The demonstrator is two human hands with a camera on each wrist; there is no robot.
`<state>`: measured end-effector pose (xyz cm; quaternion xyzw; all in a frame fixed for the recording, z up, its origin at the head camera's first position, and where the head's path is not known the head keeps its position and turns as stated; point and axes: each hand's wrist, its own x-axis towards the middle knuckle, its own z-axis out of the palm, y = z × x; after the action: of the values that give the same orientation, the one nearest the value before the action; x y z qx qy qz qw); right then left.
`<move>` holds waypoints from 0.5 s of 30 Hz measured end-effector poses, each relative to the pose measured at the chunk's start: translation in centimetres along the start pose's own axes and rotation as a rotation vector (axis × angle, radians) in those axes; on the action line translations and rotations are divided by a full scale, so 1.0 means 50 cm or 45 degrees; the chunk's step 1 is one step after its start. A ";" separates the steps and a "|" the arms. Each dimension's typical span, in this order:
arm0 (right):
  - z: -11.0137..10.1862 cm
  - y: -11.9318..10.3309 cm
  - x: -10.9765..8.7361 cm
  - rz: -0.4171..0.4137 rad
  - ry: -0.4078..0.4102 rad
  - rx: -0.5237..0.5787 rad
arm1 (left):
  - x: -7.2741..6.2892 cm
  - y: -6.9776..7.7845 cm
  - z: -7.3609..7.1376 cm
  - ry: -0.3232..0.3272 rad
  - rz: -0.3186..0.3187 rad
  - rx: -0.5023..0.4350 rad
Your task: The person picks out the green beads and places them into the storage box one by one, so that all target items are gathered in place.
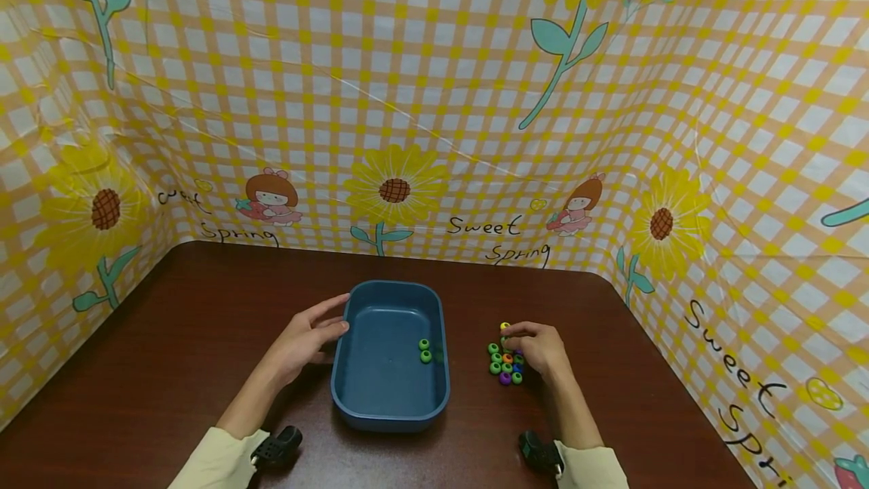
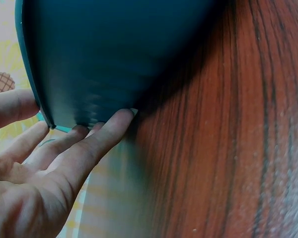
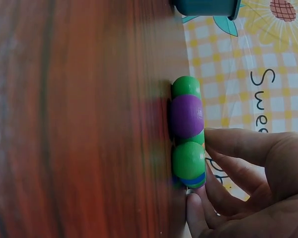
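A blue rectangular bin point(image 1: 390, 406) stands on the table with two green beads point(image 1: 425, 351) inside by its right wall. My left hand point(image 1: 299, 342) rests its spread fingers point(image 2: 79, 151) against the bin's left side. Right of the bin, a cluster of round beads point(image 1: 496, 358) lies on the table, mostly green with purple, orange, blue and yellow ones. Over the far side of this cluster, my right hand point(image 1: 539, 349) reaches down with thumb and fingertips right at the beads. In the right wrist view, purple point(image 3: 187, 116) and green beads point(image 3: 188, 159) partly hide its fingertips.
The dark brown wooden table point(image 1: 204, 308) has a checked cloth point(image 1: 434, 96) with sunflowers hanging around its back and sides. Black wrist straps with devices sit on the left wrist point(image 1: 278, 445) and right wrist point(image 1: 539, 453).
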<state>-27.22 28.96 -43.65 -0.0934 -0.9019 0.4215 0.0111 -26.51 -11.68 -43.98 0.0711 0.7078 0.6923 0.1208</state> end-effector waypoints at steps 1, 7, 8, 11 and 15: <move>0.000 0.000 0.000 0.003 -0.001 -0.002 | 0.000 0.000 0.000 0.000 0.000 0.002; 0.000 -0.001 -0.001 0.020 -0.005 -0.006 | -0.002 0.000 0.001 -0.001 0.005 0.004; 0.000 -0.001 -0.001 0.021 -0.005 -0.007 | -0.003 0.000 0.001 -0.001 0.006 0.004; 0.000 -0.001 -0.001 0.022 -0.008 -0.005 | -0.003 0.000 0.001 -0.002 0.007 0.005; 0.001 0.000 -0.001 0.020 -0.010 0.004 | -0.003 0.001 0.001 0.001 0.008 0.013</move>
<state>-27.18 28.91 -43.70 -0.0990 -0.9005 0.4234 0.0045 -26.35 -11.65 -43.93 0.0738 0.7112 0.6891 0.1178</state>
